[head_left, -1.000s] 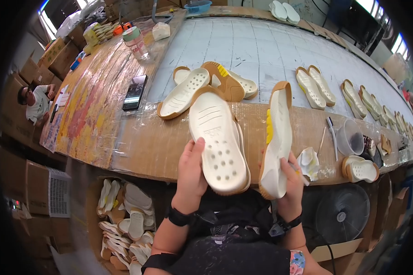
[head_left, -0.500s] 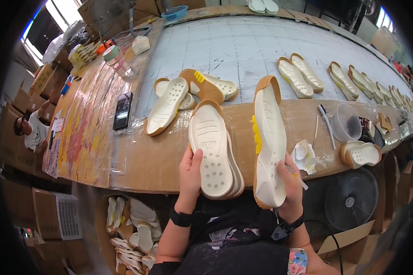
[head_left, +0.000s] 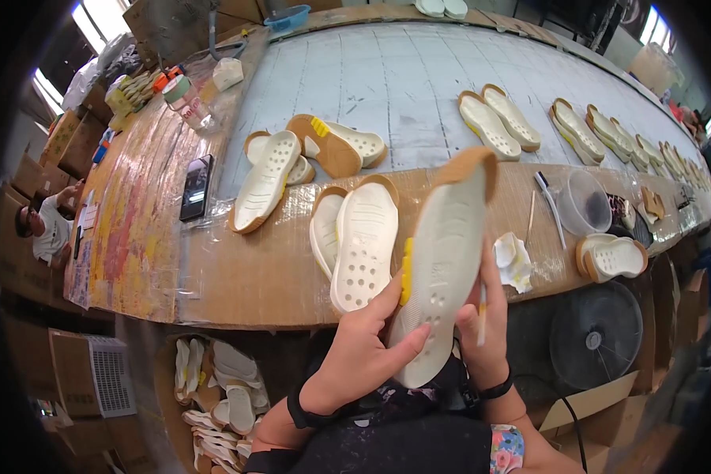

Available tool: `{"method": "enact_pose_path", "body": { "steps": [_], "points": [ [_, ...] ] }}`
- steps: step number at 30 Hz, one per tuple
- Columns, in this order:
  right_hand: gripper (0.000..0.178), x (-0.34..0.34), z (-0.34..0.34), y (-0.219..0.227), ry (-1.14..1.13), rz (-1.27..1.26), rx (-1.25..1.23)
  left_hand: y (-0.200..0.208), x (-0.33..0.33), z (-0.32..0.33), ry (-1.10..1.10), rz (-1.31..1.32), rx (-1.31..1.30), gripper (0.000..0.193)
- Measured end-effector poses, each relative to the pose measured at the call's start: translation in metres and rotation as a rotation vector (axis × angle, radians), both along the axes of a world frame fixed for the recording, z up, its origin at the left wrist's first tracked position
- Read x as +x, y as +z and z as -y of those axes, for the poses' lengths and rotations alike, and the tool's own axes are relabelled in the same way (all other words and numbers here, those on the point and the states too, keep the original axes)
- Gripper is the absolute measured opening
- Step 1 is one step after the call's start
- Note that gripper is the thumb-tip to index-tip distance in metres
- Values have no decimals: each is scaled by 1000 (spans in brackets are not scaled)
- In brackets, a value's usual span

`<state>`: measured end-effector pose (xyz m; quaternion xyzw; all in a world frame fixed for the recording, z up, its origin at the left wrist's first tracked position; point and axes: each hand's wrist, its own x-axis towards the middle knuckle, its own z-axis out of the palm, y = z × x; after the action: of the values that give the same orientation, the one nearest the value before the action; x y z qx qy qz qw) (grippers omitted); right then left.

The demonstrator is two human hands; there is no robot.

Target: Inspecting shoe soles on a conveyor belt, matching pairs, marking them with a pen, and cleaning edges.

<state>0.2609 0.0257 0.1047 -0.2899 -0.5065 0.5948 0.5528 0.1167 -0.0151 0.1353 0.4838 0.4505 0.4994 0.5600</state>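
My left hand (head_left: 359, 351) is closed round the lower left side of a cream shoe sole (head_left: 446, 245), its thumb over the holes in the heel part. The sole is raised in front of me, toe end up, with a tan rim and a yellow patch on its left edge. My right hand (head_left: 491, 336), close against the sole's right side, has a thin whitish stick (head_left: 482, 314) between its fingers; the stick's tip kind is too small to tell. Just left of the raised sole, two cream soles (head_left: 365, 237) lie overlapping at the cardboard-covered table edge.
Several soles (head_left: 267, 182) lie piled at left beside a phone (head_left: 197, 187). More soles (head_left: 498, 122) line the table toward the right. A stained white scrap (head_left: 513, 261), a brush (head_left: 551, 207) and a clear tub (head_left: 584, 201) lie at right. Below stand a fan (head_left: 595, 338) and a box of soles (head_left: 237, 407).
My left hand has left the soles on the table and taken hold of the raised sole. That sole has shifted left and turned. The view has moved slightly.
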Motion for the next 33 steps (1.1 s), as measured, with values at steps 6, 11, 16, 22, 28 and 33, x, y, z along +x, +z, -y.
{"method": "enact_pose_path", "body": {
  "steps": [6,11,16,22,28,33],
  "points": [
    [129,5,1,-1,-76,107,-72,11,9,6,28,-395,208,57],
    [120,-1,4,11,-35,-7,-153,17,15,13,94,-522,257,51],
    [104,1,3,22,-72,-26,-136,10,4,6,-22,-392,223,45],
    [96,3,0,20,-45,19,-147,7,-5,-4,-33,-470,222,23],
    [101,-2,2,9,-141,97,-128,3,7,-5,106,-716,225,16],
    [104,0,3,7,-163,132,-109,-8,9,-4,162,-814,368,15]
  ]
}}
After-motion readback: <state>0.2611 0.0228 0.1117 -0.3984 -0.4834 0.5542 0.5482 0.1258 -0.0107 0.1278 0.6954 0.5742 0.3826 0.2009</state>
